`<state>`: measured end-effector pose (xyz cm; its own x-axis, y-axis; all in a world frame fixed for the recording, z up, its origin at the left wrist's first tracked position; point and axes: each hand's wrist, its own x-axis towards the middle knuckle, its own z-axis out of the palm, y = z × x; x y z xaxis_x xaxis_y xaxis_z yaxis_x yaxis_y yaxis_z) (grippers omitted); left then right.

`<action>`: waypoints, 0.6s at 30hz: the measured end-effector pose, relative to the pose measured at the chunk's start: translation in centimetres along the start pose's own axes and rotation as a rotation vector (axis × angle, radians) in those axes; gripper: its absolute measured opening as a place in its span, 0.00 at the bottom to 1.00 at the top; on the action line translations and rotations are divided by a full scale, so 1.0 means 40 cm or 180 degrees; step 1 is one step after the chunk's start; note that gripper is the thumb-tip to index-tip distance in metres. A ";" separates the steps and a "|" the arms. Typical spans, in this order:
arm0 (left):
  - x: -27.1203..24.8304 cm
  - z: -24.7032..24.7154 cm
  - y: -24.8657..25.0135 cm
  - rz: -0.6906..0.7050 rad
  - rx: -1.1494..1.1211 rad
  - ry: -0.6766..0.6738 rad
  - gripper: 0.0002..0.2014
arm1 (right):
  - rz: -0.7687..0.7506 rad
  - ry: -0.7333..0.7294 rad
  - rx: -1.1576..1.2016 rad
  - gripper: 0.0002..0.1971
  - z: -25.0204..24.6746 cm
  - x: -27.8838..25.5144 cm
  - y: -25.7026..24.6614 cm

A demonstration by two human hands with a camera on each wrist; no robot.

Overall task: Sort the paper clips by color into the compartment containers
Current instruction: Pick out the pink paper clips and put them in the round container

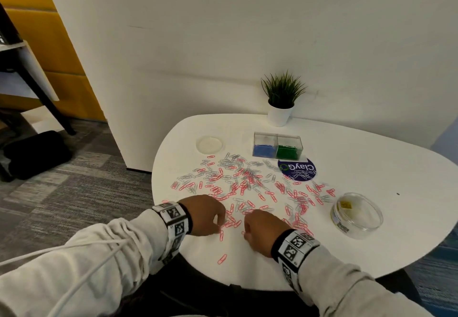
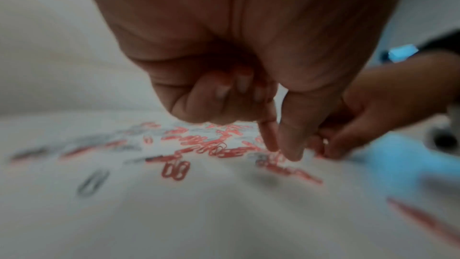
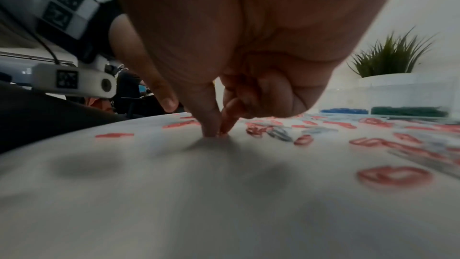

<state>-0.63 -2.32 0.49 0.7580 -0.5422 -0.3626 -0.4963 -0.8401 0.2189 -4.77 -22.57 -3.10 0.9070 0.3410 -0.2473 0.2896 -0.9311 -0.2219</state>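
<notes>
White table [image 1: 371,230] (perhaps oval) by pale wall [image 1: 223,43]

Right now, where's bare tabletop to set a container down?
Free: the right end of the table, past the round dish; the near edge below both hands; a small patch left of the lid. Crowded: the middle, with red and silver clips from the box down to the hands.
</notes>
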 end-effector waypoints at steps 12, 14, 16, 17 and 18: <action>0.018 0.046 -0.046 0.0786 0.1367 0.0167 0.16 | 0.0808 0.0384 -0.0087 0.11 -0.301 -0.158 0.282; 0.021 0.048 -0.050 0.0775 0.1035 0.0364 0.14 | 0.1299 0.0377 -0.0288 0.11 -0.319 -0.210 0.382; 0.019 0.035 -0.052 0.0704 0.0784 0.0583 0.13 | 0.1528 0.0153 -0.0477 0.10 -0.310 -0.234 0.432; 0.017 0.026 -0.050 0.0660 0.0702 0.0674 0.15 | 0.1534 0.0053 -0.0483 0.08 -0.300 -0.236 0.443; 0.015 0.018 -0.045 0.0631 0.0628 0.0729 0.17 | 0.1495 -0.0015 -0.0466 0.06 -0.289 -0.235 0.446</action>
<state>0.41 -1.10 -0.79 0.7029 -0.7022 -0.1133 -0.6983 -0.7116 0.0773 -4.58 -43.86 6.18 0.9485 -0.1198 -0.2931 -0.1101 -0.9927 0.0493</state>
